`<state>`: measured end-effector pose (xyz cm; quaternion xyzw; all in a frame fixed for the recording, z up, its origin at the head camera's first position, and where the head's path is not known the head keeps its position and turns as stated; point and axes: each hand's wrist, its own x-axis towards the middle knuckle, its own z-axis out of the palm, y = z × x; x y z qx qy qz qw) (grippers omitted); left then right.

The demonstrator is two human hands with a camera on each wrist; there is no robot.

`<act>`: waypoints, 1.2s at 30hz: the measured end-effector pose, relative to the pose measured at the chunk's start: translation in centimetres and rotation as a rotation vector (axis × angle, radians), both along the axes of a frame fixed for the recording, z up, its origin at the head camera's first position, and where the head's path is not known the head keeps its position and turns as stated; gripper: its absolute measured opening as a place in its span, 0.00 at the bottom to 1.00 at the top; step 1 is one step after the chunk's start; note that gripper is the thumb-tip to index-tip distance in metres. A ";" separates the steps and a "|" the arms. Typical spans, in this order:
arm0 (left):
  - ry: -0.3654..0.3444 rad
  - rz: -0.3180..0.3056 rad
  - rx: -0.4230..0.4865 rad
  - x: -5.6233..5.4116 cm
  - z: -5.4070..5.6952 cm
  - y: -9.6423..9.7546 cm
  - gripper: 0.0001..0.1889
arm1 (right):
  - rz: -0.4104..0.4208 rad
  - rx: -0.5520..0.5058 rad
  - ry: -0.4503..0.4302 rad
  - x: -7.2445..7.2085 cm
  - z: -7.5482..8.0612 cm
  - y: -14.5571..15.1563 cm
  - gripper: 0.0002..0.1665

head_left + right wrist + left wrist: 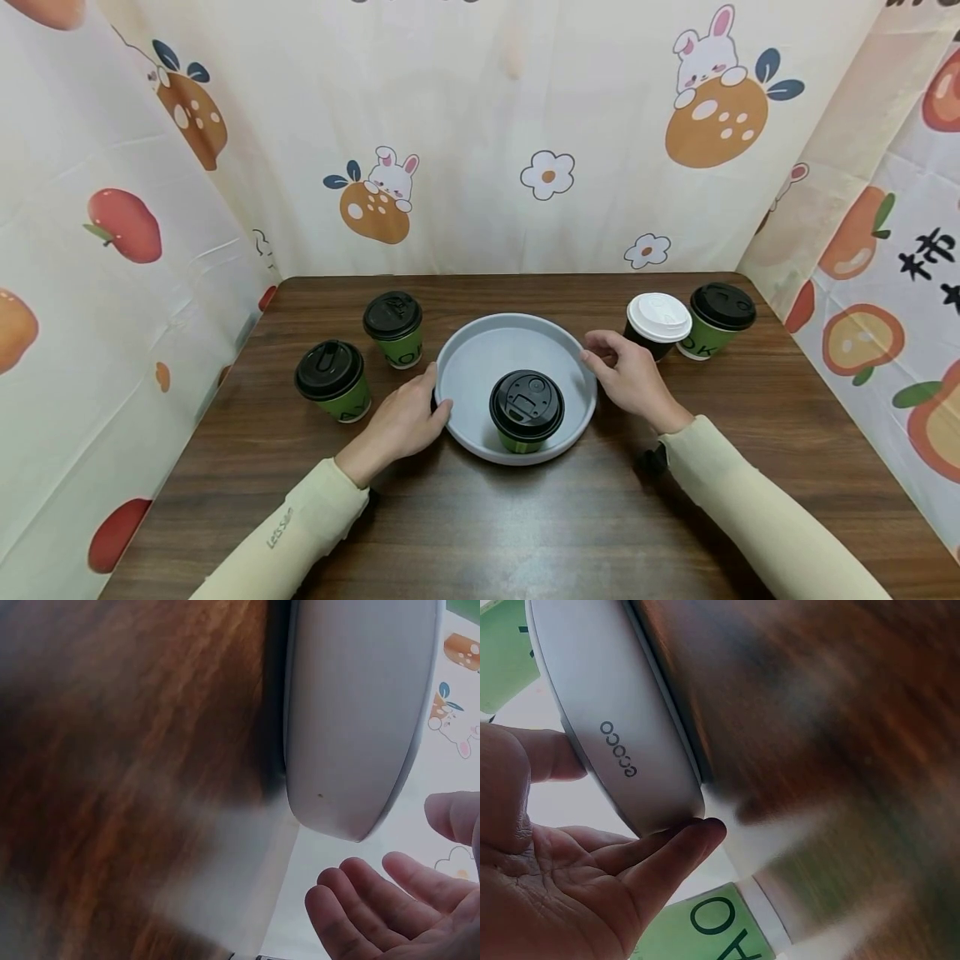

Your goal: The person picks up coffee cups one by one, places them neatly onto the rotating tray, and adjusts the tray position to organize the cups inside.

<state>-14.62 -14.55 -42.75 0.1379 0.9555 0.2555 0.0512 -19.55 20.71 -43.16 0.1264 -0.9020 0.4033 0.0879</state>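
Note:
A round light-grey tray (465, 392) sits on the wooden table, and a green cup with a black lid (527, 408) stands upright on its front part. My left hand (401, 421) grips the tray's left side, thumb (555, 755) at the rim and fingertips (712, 829) low against the wall, beside the "ecoco" lettering. On the opposite side, my right hand (630, 375) is at the tray's right edge with relaxed fingers. The right wrist view shows a gap between those fingertips (324, 901) and the tray wall (352, 727).
Two green cups with black lids, one nearer (333, 381) and one farther (394, 329), stand left of the tray. At the back right, a black cup with a white lid (658, 323) is beside another green cup (716, 319). Patterned curtains (480, 150) surround the table (480, 533).

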 end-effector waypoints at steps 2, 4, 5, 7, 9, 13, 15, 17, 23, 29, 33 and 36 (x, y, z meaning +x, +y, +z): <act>-0.001 0.001 0.001 0.0 0.0 0.0 0.38 | -0.003 0.011 -0.006 -0.1 0.0 0.0 0.19; -0.004 0.003 0.002 0.0 0.1 0.0 0.38 | -0.004 0.020 -0.014 -0.3 0.0 -0.1 0.19; -0.007 0.004 0.003 0.0 0.1 0.0 0.38 | -0.004 0.024 -0.018 -0.4 0.0 -0.1 0.19; -0.009 0.005 0.004 0.0 0.1 0.0 0.38 | -0.005 0.031 -0.029 -0.5 0.1 -0.1 0.19; -0.009 0.005 0.005 0.0 0.1 0.1 0.38 | -0.006 0.038 -0.040 -0.7 0.1 -0.1 0.20; -0.009 0.002 0.003 0.0 0.1 0.0 0.38 | -0.013 0.051 -0.067 -1.0 0.0 -0.1 0.20; -0.013 0.001 0.001 0.0 0.1 0.0 0.38 | -0.017 0.060 -0.080 -1.2 -0.1 -0.1 0.21; -0.014 0.000 -0.003 -0.1 0.1 0.0 0.38 | -0.020 0.074 -0.094 -1.4 -0.1 -0.1 0.21; -0.011 -0.002 -0.006 -0.1 0.0 0.0 0.38 | -0.022 0.119 -0.132 -2.1 -0.2 -0.5 0.22; -0.011 -0.005 -0.004 -0.1 0.0 0.0 0.38 | -0.022 0.150 -0.136 -2.7 -0.1 -1.0 0.23; -0.015 -0.004 -0.006 -0.1 0.0 0.0 0.38 | -0.014 0.158 -0.168 -3.0 0.0 -1.2 0.23; -0.017 -0.003 -0.008 -0.1 0.0 0.0 0.38 | -0.016 0.166 -0.188 -3.2 0.0 -1.3 0.23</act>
